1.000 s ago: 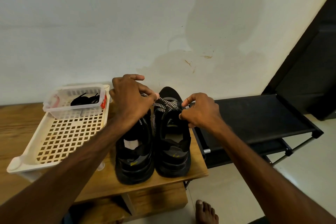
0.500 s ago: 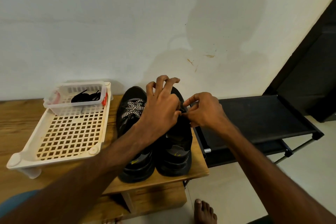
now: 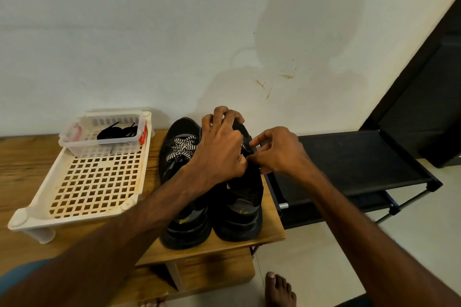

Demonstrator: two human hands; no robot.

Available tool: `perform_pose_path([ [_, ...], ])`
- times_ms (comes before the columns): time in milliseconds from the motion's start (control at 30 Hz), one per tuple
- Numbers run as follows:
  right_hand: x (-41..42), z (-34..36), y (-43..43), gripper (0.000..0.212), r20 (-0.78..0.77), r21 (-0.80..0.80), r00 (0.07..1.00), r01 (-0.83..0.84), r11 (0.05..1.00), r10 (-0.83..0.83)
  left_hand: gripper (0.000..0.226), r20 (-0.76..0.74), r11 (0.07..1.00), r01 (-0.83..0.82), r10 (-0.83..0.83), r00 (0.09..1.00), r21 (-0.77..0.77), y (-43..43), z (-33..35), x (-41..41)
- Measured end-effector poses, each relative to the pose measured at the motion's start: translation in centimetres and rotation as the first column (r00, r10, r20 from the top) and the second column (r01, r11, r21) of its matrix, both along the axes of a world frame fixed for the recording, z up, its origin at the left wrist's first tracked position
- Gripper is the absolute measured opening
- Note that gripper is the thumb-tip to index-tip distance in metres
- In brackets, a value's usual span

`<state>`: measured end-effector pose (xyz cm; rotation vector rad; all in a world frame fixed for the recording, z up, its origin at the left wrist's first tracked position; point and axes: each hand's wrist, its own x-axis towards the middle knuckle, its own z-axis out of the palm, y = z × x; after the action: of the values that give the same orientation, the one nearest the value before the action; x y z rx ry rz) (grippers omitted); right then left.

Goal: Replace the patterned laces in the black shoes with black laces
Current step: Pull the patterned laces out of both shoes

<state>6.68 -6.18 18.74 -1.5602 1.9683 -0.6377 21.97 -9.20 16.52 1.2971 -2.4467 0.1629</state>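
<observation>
Black shoes carry flat, zigzag-patterned laces.

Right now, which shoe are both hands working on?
The shoe beside the black rack: left hand and right hand meet on it, not the other shoe.

wall blocks behind the shoes, tray crowds their left.

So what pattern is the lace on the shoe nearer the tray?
Black-and-white zigzag lace, seen in the head view.
</observation>
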Motion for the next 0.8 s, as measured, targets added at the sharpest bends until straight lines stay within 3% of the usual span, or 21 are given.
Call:
perform_pose_path([
  [167, 0.1, -0.2, 0.1, 0.013, -0.055, -0.034, 0.998, -0.006, 0.999, 0.004, 0.018, 0.102, 0.999, 0.033, -0.035, 0.994, 0.022, -0.1, -0.4, 0.0],
  [433, -0.1, -0.3, 0.1, 0.015, -0.048, -0.031, 0.999, -0.002, 1.0, 0.001, 0.024, 0.001, 0.994, 0.089, -0.089, 0.996, -0.063, -0.5, -1.0, 0.4],
  [667, -0.1, -0.2, 0.5, 0.011, 0.029, -0.031, 0.997, 0.071, 0.997, -0.07, 0.03, 0.153, 0.993, 0.112, -0.115, 0.982, 0.025, -0.7, -1.5, 0.8],
  [733, -0.3, -0.2, 0.6, 0.011, 0.046, -0.02, 0.997, 0.067, 0.998, -0.066, 0.024, 0.059, 0.989, 0.145, -0.145, 0.988, 0.006, -0.6, -1.4, 1.0],
  [800, -0.4, -0.1, 0.6, 0.009, 0.045, -0.017, 0.998, 0.051, 0.999, -0.05, 0.024, -0.133, 0.988, 0.156, -0.155, 0.979, -0.007, -0.6, -0.8, 1.1],
])
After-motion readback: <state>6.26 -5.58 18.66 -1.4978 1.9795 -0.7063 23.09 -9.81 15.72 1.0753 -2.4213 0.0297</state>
